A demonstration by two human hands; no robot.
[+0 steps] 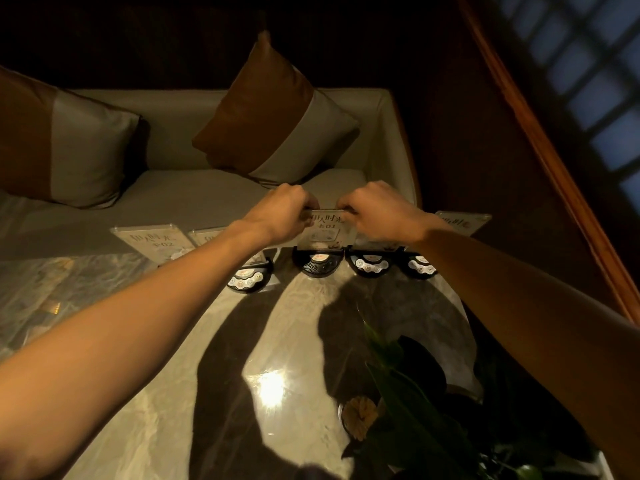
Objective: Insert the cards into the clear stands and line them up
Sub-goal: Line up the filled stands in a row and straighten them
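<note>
A clear stand with a white printed card [327,230] stands upright on a black half-round base [318,265] at the table's far edge. My left hand [282,213] pinches its top left corner and my right hand [375,209] pinches its top right corner. To the left, another carded stand [152,242] leans with a second one [204,237] partly hidden behind my left forearm. A further carded stand [462,221] shows at the right behind my right wrist. Black bases [247,278] [369,265] [420,266] sit in a row on the table.
The marble table [166,358] is glossy with a bright light glare near its middle. A leafy plant [415,403] stands at the near right. Beyond the table is a grey sofa [194,199] with two brown-and-grey cushions [277,112]. A wooden wall runs along the right.
</note>
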